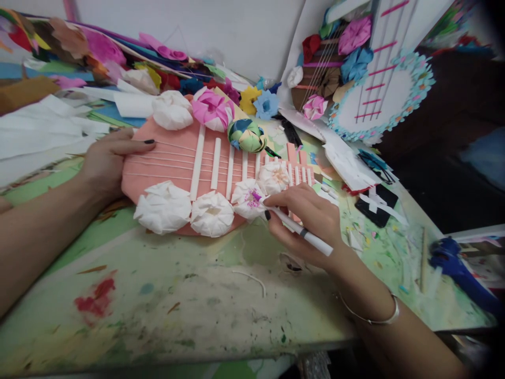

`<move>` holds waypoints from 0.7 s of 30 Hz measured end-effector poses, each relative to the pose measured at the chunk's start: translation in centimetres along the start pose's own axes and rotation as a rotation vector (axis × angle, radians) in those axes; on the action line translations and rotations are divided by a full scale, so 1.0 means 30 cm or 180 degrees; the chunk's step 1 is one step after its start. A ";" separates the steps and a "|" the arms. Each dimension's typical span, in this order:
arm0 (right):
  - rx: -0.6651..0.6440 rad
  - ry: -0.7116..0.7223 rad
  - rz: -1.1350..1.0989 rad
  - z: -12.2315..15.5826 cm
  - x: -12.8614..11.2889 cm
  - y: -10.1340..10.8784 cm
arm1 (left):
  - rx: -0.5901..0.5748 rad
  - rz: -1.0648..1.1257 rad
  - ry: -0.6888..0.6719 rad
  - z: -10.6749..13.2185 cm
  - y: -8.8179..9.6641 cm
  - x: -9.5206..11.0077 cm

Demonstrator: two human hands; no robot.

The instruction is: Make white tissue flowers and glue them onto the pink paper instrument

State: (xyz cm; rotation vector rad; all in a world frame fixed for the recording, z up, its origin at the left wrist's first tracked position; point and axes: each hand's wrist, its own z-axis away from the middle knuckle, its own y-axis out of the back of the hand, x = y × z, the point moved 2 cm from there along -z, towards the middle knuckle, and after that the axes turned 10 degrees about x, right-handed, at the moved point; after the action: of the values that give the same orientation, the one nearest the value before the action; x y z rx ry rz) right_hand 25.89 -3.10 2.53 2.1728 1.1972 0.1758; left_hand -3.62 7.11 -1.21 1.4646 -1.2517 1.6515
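A flat pink paper guitar (169, 163) with thin strings and white strips lies at a slant over the table. My left hand (103, 160) grips its rounded left end, thumb on top and the other fingers hidden beneath. Between the fingertips of my right hand (311, 218) is a white marker (317, 243) with a grey band. Its tip meets a white paper flower (246, 199) whose middle carries purple dots and strokes. Other white paper flowers (213, 213) line the near edge. A pink-and-white flower (213, 109) and a green one (246, 135) sit along the far edge.
Coloured paper flowers and scraps (158, 52) pile up at the back left. Behind, on the right, stands a white paper guitar (389, 89) with a blue flowered rim. A black phone (377, 205) under paper strips and a blue glue gun (460, 266) lie at the right.
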 end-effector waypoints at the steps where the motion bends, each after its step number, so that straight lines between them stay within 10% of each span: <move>1: -0.0009 -0.0004 0.0020 0.000 0.000 0.000 | -0.0050 -0.0049 0.0067 -0.001 0.000 -0.002; 21: 0.0239 -0.0068 0.0020 -0.002 0.003 0.006 | -0.0108 -0.0102 0.0053 -0.006 0.001 -0.004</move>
State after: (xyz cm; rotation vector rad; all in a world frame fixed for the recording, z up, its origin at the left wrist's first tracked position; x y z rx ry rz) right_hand 26.04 -3.09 2.67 2.2379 1.2028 0.1117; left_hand -3.68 7.27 -1.31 1.4403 -1.2353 1.6108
